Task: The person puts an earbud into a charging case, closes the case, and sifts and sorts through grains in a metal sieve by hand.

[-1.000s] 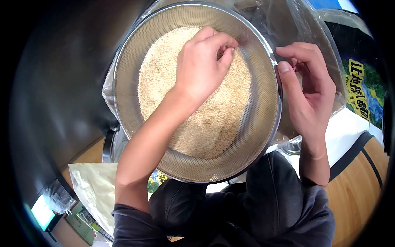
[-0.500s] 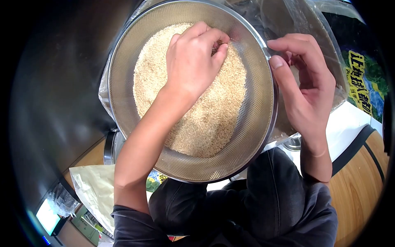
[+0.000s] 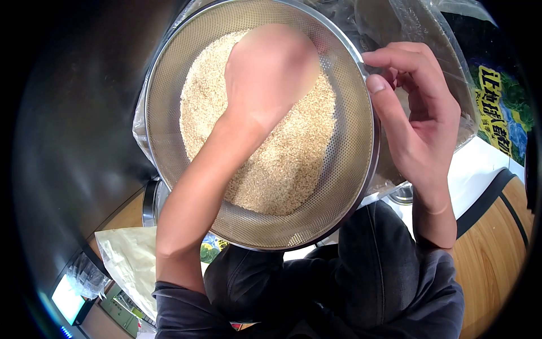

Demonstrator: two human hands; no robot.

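Note:
A large round metal sieve (image 3: 164, 118) with a fine mesh bottom fills the upper middle of the view. Pale beige grains (image 3: 282, 169), like rice, lie in a broad heap inside it. Over the upper part of the heap is my left hand (image 3: 270, 70), reaching in across the near rim. Its fingers are smeared, so what they hold does not show. My right hand (image 3: 420, 101) pinches the sieve's right rim between thumb and forefinger, the other fingers curled behind.
Clear plastic (image 3: 389, 28) lies under and behind the sieve. A dark printed bag (image 3: 497, 107) with yellow lettering is at the right, above a wood-topped surface (image 3: 491, 260). Beige paper-like sheeting (image 3: 130, 260) sits at the lower left. My knees (image 3: 367, 254) are just below the sieve.
The sieve has shifted slightly to the left, and my right hand has moved with its rim. My left hand stays over the grains, its earlier curled fingers now blurred.

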